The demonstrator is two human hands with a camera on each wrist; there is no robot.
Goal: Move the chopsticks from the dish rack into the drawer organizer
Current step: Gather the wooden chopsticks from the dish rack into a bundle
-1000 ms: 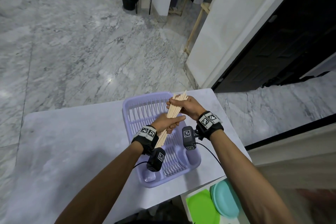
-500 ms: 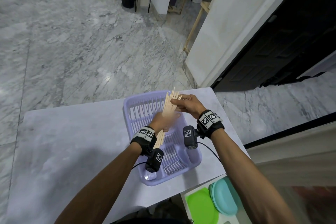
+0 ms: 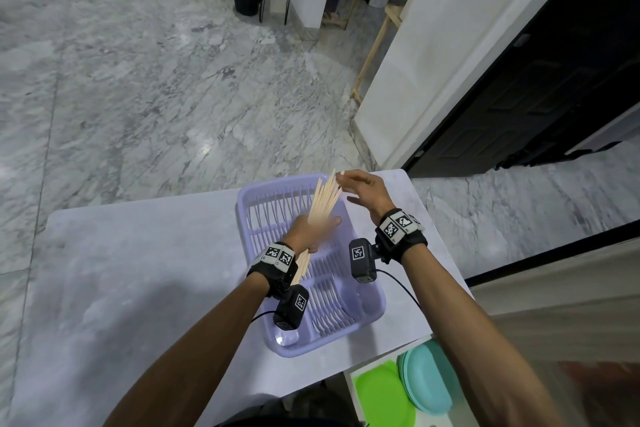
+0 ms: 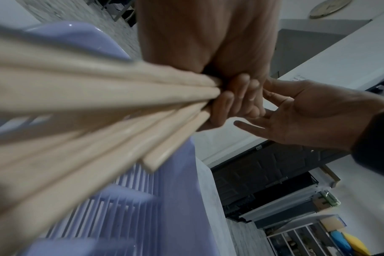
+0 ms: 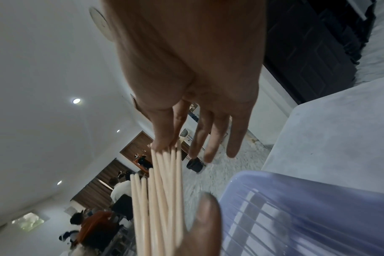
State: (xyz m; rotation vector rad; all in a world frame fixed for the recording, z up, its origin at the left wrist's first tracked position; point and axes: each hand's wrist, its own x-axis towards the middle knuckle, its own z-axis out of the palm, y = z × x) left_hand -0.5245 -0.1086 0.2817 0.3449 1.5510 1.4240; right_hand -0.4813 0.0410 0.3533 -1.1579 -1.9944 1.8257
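Note:
A bundle of several pale wooden chopsticks (image 3: 323, 204) stands tilted above the lavender dish rack (image 3: 378, 305). My left hand (image 3: 311, 230) grips the bundle around its lower middle, fingers curled round it (image 4: 237, 97). My right hand (image 3: 363, 187) is held flat over the bundle's upper end, fingers straight. In the right wrist view its index fingertip (image 5: 162, 145) touches the chopstick tips (image 5: 162, 190), and the thumb stands apart below. The chopsticks' thick ends (image 4: 156, 161) stick out under my left hand. No drawer organizer can be made out.
The rack sits at the right end of a grey marble-look table (image 3: 138, 270). Below the table's near right corner an open drawer holds a green plate (image 3: 381, 402) and stacked teal plates (image 3: 429, 381). A white wall and a dark door stand to the right.
My right hand has let go of the bundle's upper part and opened; only its fingertips now meet the tips. My left hand keeps its grip, and the bundle has shifted slightly left.

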